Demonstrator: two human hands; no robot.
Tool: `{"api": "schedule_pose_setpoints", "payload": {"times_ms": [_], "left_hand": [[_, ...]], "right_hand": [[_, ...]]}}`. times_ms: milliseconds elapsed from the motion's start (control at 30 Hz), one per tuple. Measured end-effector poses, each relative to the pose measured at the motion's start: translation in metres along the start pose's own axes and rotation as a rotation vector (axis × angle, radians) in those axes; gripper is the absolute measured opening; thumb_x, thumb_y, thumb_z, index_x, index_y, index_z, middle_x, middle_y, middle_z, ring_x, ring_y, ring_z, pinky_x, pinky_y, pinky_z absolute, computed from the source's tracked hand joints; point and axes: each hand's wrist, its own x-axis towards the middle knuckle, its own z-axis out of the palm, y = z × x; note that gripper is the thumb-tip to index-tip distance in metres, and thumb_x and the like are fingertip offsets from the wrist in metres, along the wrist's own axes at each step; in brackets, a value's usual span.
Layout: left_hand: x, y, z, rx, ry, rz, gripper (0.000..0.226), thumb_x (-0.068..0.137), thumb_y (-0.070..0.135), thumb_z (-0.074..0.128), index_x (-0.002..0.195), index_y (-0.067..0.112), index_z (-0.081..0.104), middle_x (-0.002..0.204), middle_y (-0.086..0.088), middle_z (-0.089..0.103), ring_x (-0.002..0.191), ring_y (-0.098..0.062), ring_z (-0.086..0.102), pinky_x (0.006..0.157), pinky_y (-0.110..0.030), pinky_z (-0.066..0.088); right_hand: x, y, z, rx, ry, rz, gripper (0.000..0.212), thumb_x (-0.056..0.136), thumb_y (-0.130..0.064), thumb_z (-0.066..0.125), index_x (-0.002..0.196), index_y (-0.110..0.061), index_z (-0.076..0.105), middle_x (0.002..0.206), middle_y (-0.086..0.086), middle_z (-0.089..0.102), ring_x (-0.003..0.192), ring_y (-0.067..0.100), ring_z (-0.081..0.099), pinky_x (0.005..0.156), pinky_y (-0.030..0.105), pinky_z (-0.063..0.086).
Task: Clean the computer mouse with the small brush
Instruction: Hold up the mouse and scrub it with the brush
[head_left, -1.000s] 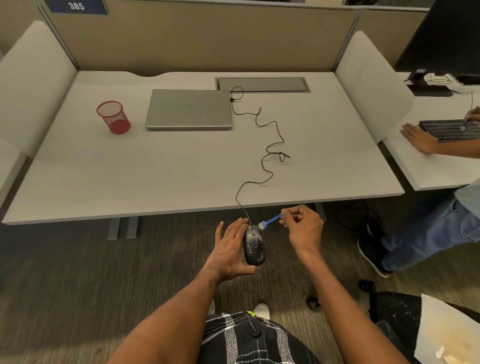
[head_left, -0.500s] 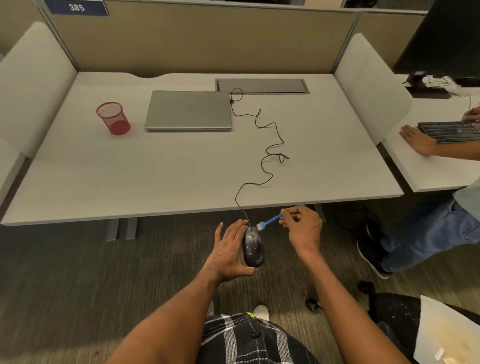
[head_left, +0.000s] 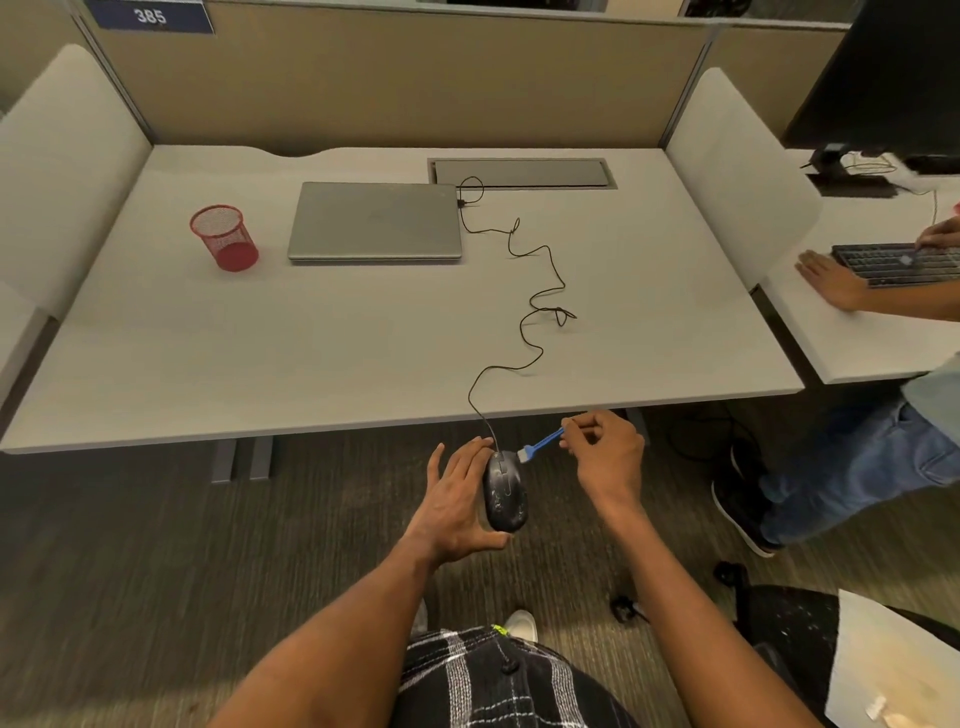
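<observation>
Head view: the black mouse (head_left: 505, 491) is in the air, just past the near edge of the bench (head_left: 311, 353), over the dark floor (head_left: 130, 571). It has pale dusty marks on its back. The left hand (head_left: 457, 499) has its grip closed around the mouse from the left side. The right hand (head_left: 605, 454) pinches the end of a small blue brush (head_left: 540, 445), and the pale bristles touch the front right corner of the mouse. There is open room all around both hands. The mouse's thin black cord (head_left: 524, 312) climbs over the bench edge and wiggles back to a shut grey laptop (head_left: 375, 221). A red mesh cup (head_left: 224, 237) stands left of the laptop. Far off to the right, another person's hand (head_left: 831, 280) rests by a keyboard (head_left: 898, 264) on the next bench.
</observation>
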Motion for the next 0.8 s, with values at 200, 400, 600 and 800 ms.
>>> {"api": "schedule_pose_setpoints", "payload": {"times_ms": [200, 400, 600, 800], "left_hand": [[0.000, -0.002, -0.001, -0.007, 0.002, -0.007, 0.127, 0.070, 0.087, 0.066, 0.165, 0.021, 0.013, 0.174, 0.002, 0.014, 0.162, -0.014, 0.002, 0.129, -0.057, -0.012], [-0.001, -0.002, 0.001, -0.019, 0.010, -0.016, 0.127, 0.070, 0.086, 0.067, 0.165, 0.020, 0.015, 0.174, 0.002, 0.014, 0.162, -0.015, 0.003, 0.129, -0.056, -0.013], [0.001, -0.001, 0.000, -0.048, 0.023, -0.026, 0.128, 0.069, 0.084, 0.071, 0.165, 0.020, 0.016, 0.173, 0.002, 0.016, 0.162, -0.014, 0.004, 0.129, -0.056, -0.013], [0.001, -0.002, 0.001, -0.058, 0.023, -0.030, 0.127, 0.069, 0.084, 0.071, 0.165, 0.021, 0.016, 0.173, 0.002, 0.017, 0.162, -0.014, 0.005, 0.129, -0.056, -0.014]], "right_hand": [[-0.003, 0.018, -0.005, -0.004, -0.025, 0.076, 0.003, 0.093, -0.018, 0.075, 0.093, -0.020, 0.073, 0.077, -0.005, 0.075, 0.072, 0.002, 0.074, 0.069, 0.021, 0.062], [-0.010, 0.028, -0.010, 0.083, -0.028, 0.089, 0.003, 0.093, -0.018, 0.075, 0.095, -0.020, 0.074, 0.080, -0.003, 0.077, 0.075, 0.004, 0.076, 0.069, 0.022, 0.062], [-0.019, 0.037, -0.016, 0.076, -0.001, 0.087, 0.007, 0.093, -0.018, 0.075, 0.092, -0.025, 0.072, 0.079, -0.003, 0.076, 0.076, 0.004, 0.075, 0.066, 0.019, 0.061], [-0.025, 0.043, -0.016, 0.100, 0.031, 0.106, 0.007, 0.093, -0.018, 0.075, 0.091, -0.024, 0.073, 0.078, -0.003, 0.077, 0.075, 0.003, 0.075, 0.067, 0.022, 0.062]]}}
